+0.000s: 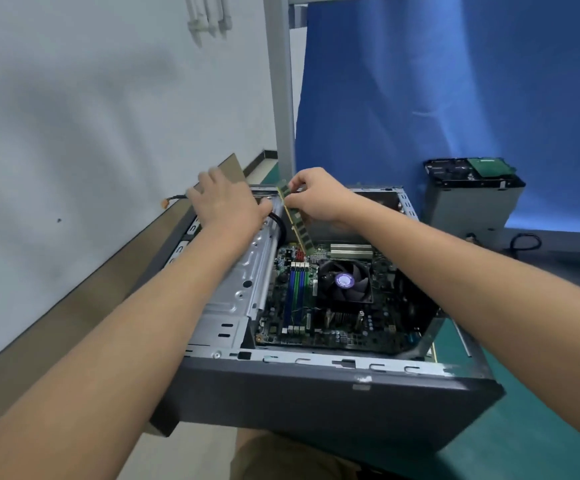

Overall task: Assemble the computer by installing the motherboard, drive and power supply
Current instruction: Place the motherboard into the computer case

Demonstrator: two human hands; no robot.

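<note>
The green motherboard already lies in the open dark grey metal computer case. Fitting memory looks to be the step in hand, and the next move needs alignment over the blue-and-green slots. The right hand pinches the slim green memory stick above the case's far-left corner. The blurred left hand seems flat, fingers loose, on that rim.

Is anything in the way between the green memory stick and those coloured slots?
Nothing visible does. The right hand pinches the memory stick by its top, tilted above the far end of the blue and green slots, which look empty. The fan sits beside them, and the black cable curves off to the left.
</note>
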